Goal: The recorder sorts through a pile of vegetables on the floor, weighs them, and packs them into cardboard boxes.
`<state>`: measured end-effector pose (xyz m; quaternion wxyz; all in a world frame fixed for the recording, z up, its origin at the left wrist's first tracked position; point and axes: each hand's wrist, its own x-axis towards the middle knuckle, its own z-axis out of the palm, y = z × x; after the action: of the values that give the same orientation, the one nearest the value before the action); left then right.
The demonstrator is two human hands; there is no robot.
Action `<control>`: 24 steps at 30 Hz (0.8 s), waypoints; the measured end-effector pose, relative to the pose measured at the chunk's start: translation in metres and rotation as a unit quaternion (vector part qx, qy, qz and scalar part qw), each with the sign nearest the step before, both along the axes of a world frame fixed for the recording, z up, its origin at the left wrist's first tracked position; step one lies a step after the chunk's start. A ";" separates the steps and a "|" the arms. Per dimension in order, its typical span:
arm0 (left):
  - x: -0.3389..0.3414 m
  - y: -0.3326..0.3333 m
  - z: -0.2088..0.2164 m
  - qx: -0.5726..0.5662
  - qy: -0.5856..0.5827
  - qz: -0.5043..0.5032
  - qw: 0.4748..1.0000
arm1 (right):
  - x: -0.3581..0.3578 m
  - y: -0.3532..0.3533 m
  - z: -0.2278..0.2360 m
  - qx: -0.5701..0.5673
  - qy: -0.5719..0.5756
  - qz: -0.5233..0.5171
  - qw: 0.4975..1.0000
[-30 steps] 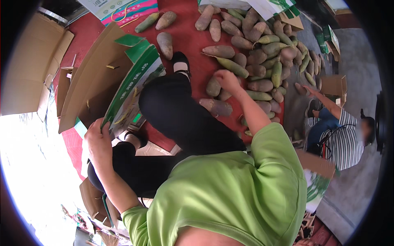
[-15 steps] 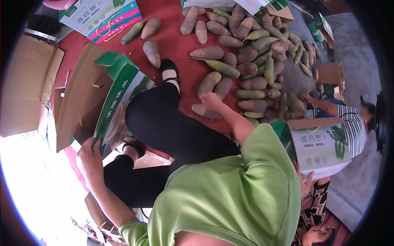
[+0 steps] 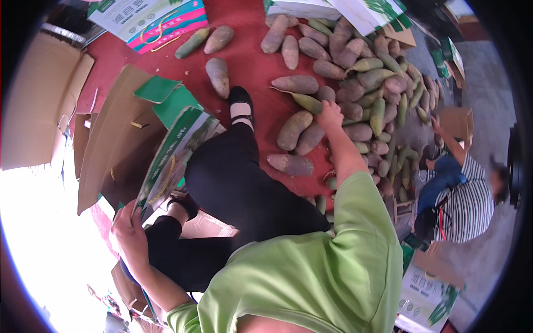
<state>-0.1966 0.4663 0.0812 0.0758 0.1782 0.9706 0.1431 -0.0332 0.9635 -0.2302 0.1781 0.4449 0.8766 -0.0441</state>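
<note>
My left hand (image 3: 127, 230) pinches the edge of an open green-and-white carton (image 3: 179, 145) that stands beside my knee with its brown flaps spread. My right hand (image 3: 331, 115) is stretched out over the pile, its fingers closed round the thick end of a green radish (image 3: 306, 102). The radish lies on the red floor, its thin tail pointing left. Just below my right hand lie two soil-coated radishes (image 3: 294, 130), side by side, and another muddy radish (image 3: 291, 164) rests nearer my leg.
A large heap of radishes (image 3: 383, 83) spreads over the floor at the right. Several loose ones (image 3: 219, 76) lie near my shoe. Printed cartons (image 3: 150, 22) stand at the far side. A co-worker in a striped shirt (image 3: 463, 205) crouches at right, and another carton (image 3: 425, 291) is at lower right.
My right hand has moved right and away from me, from the muddy radishes to the green one. My left hand stays on the carton. The carton at right has moved nearer the lower edge.
</note>
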 end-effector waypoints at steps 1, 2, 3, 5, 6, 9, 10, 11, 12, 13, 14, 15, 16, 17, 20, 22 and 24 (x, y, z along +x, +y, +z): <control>0.004 -0.004 0.001 -0.007 0.008 0.020 1.000 | -0.007 -0.002 0.005 -0.026 -0.013 0.000 1.000; -0.002 0.005 -0.015 0.012 0.014 -0.025 1.000 | 0.021 0.012 0.003 -0.002 -0.009 -0.037 0.999; 0.000 0.005 -0.015 0.013 0.030 -0.046 0.998 | 0.026 0.017 0.000 -0.038 0.002 -0.051 0.998; 0.003 0.011 -0.010 0.010 0.035 -0.032 0.999 | 0.036 0.026 -0.018 -0.066 -0.014 -0.083 0.994; 0.004 0.013 -0.008 0.012 0.021 -0.008 1.000 | 0.032 0.021 -0.014 -0.069 -0.050 -0.098 0.991; 0.006 0.013 -0.008 0.023 0.014 0.025 0.999 | 0.021 0.008 0.001 -0.036 -0.085 -0.094 0.991; 0.006 0.012 -0.008 0.021 0.024 0.016 0.999 | 0.019 0.005 0.004 -0.028 -0.077 -0.102 0.991; 0.007 0.012 -0.008 0.018 0.034 0.007 0.999 | 0.017 0.003 0.006 -0.020 -0.069 -0.110 0.991; 0.007 0.013 -0.008 0.010 0.042 0.009 0.999 | 0.014 0.000 0.005 -0.016 -0.073 -0.106 0.992; 0.008 0.015 -0.007 0.009 0.044 0.019 0.999 | 0.012 0.000 0.007 -0.016 -0.071 -0.095 0.993; 0.010 0.018 -0.006 0.006 0.033 0.036 0.999 | 0.010 -0.001 0.010 -0.017 -0.060 -0.098 0.993; 0.010 0.019 -0.005 0.003 0.021 0.049 0.999 | 0.011 -0.002 0.015 -0.019 -0.051 -0.105 0.993; 0.009 0.017 -0.007 0.006 0.036 0.043 0.998 | 0.012 0.003 0.015 -0.018 -0.050 -0.099 0.994; 0.009 0.013 -0.007 0.007 0.036 0.049 0.998 | 0.015 0.014 0.013 -0.092 -0.022 -0.126 0.987; 0.006 0.011 -0.011 -0.012 0.055 0.046 0.997 | 0.028 0.031 0.002 -0.156 0.025 -0.155 0.975; 0.006 0.007 -0.013 -0.023 0.057 0.052 0.997 | 0.036 0.029 0.002 -0.154 0.044 -0.153 0.975; 0.006 0.004 -0.015 -0.033 0.058 0.059 0.996 | 0.043 0.025 0.007 -0.317 0.144 -0.326 0.879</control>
<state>-0.1905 0.4708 0.0658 0.0162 0.1260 0.9863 0.1049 0.0100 0.9889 -0.2231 0.1576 0.6136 0.6372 -0.4389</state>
